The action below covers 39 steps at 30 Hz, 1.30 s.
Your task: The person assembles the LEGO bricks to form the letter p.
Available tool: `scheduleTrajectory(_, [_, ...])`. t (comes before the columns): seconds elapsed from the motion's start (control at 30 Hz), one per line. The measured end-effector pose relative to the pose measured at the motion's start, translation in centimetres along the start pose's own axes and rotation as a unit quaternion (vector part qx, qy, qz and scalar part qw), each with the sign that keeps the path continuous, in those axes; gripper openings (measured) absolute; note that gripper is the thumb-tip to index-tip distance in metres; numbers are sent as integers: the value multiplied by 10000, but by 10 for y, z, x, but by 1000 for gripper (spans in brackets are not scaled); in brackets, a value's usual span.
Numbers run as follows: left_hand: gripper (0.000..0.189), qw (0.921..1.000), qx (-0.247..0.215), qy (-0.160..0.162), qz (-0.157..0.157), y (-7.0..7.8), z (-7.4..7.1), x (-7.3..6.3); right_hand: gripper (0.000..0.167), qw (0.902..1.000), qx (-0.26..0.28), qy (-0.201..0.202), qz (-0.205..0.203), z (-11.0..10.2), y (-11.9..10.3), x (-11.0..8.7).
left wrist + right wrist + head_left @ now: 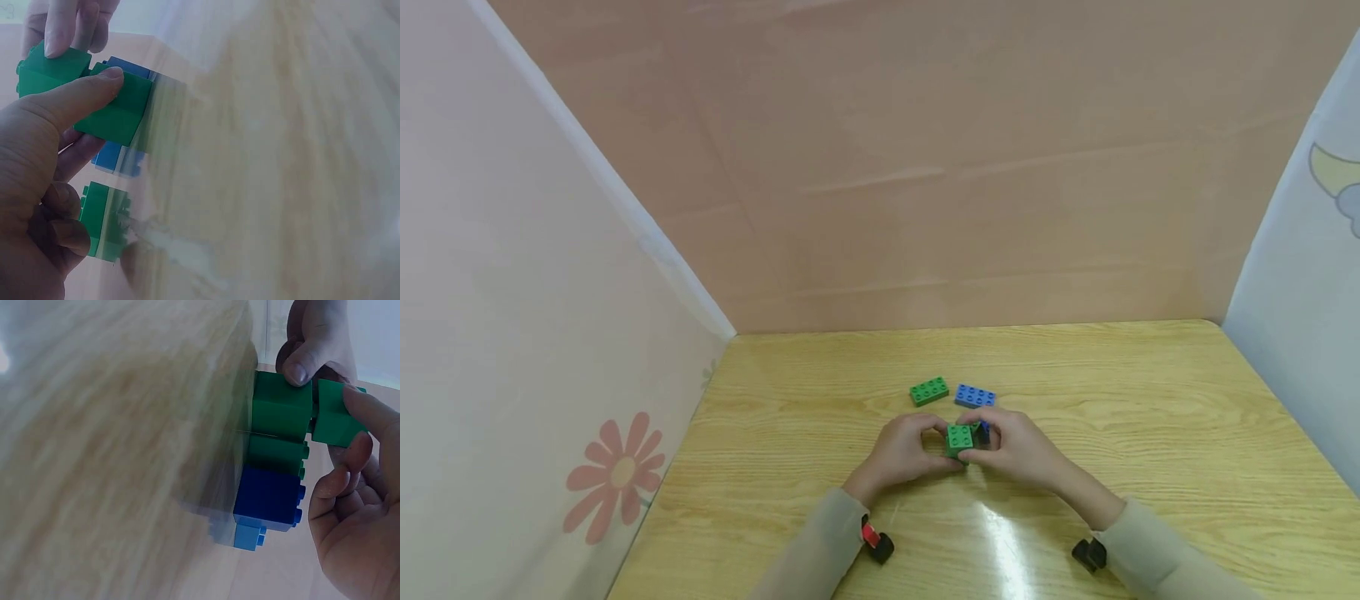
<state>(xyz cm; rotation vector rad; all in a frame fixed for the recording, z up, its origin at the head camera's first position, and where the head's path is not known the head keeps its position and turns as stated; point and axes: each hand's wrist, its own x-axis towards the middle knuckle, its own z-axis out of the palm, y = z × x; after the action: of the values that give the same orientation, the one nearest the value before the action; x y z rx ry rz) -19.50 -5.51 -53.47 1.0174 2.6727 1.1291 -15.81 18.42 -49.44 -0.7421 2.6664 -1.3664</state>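
Note:
My left hand (904, 454) grips a green brick (281, 403) low over the table, thumb on its near side. Just above that brick, a small four-stud green brick (959, 439) is pinched between the thumb and fingers of my right hand (1026, 450). A narrow gap with a stud in it shows between the two in the right wrist view; whether they touch, I cannot tell. Beside them in that view are another green brick (275, 453) and a dark blue brick (269, 494), which the right hand partly hides in the head view.
Farther back on the wooden table (797, 392) lie a long green brick (929, 391) and a long blue brick (975, 395), studs up. A tan sheet (955, 167) rises behind the table, with pale walls at left and right.

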Motion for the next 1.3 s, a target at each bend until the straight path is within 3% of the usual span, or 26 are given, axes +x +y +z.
scheduleTrajectory(0.53, [40, 9998, -78, -101, -155, -1, -1, 1, 38, 10000, -44, -12, 4, 0, -1, 4])
scheduleTrajectory(1.3, [36, 9998, -181, -53, -30, -2, 0, 2, 36, 9984, -555, -94, -108, -2, -4, 10])
